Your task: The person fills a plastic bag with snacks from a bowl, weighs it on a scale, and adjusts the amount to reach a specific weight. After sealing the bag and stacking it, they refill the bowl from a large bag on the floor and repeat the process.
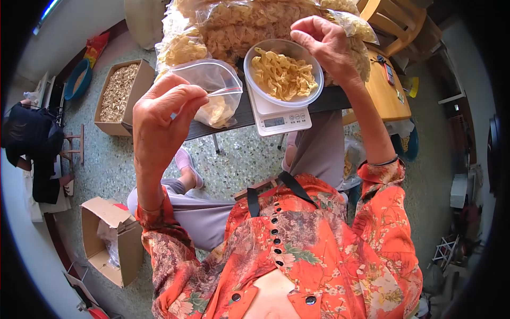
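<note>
My left hand (159, 119) pinches the rim of a clear plastic bag (212, 90) that hangs open with a few pale yellow chips at its bottom. My right hand (326, 45) hovers over the far rim of a clear bowl (283, 74) filled with the same yellow chips; its fingers are curled and I cannot tell whether it holds anything. The bowl stands on a white digital scale (279, 119) at the edge of a dark table (329, 98).
A big pile of bagged yellow chips (239, 24) lies behind the bowl. A cardboard box of chips (119, 93) and an open box (109, 239) stand on the floor at left. Another person (32, 143) sits far left. A wooden table (385, 87) is at right.
</note>
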The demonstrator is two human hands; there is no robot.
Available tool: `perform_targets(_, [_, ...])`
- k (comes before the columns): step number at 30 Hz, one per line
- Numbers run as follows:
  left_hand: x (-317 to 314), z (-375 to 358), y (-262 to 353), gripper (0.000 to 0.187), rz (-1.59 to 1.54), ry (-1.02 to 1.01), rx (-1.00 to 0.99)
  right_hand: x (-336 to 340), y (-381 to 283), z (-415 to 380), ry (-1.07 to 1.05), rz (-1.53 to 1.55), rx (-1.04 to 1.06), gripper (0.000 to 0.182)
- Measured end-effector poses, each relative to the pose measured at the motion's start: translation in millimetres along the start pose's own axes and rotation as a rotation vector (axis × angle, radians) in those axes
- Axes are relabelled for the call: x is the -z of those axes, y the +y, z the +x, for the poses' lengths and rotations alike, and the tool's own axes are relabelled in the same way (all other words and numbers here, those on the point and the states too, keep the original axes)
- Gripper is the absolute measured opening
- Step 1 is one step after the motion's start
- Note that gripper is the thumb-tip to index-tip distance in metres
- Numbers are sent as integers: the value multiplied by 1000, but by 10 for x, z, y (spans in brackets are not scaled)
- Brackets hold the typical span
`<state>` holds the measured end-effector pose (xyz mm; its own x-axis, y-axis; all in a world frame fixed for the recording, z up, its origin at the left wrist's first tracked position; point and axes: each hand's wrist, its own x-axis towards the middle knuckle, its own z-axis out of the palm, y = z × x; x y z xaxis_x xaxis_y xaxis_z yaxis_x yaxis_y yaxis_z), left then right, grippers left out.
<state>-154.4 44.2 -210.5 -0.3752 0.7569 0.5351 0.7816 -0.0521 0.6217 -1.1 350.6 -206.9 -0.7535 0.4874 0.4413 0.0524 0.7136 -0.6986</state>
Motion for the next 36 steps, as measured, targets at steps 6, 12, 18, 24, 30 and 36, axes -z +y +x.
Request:
perform_targets(6, [-52,48,78,10,21,91,-73,16,191,-136,-189,-188,-64,15])
perform_targets(12, [-101,32,82,14,14,106,-39,-137,320,-179,-273,-338,12,22])
perform_targets(18, [-107,48,67,14,37,122,-74,-233,386,-227,-208,-233,-6,25])
perform_targets(24, [-127,47,1,11,46,103,-64,-171,332,-219,-240,36,-176,20])
perform_targets(30, [-147,59,2,12,46,84,-59,-129,270,-255,-164,18,-173,22])
perform_targets(36, [-151,62,33,10,59,67,-78,-134,205,-218,-71,19,-97,20])
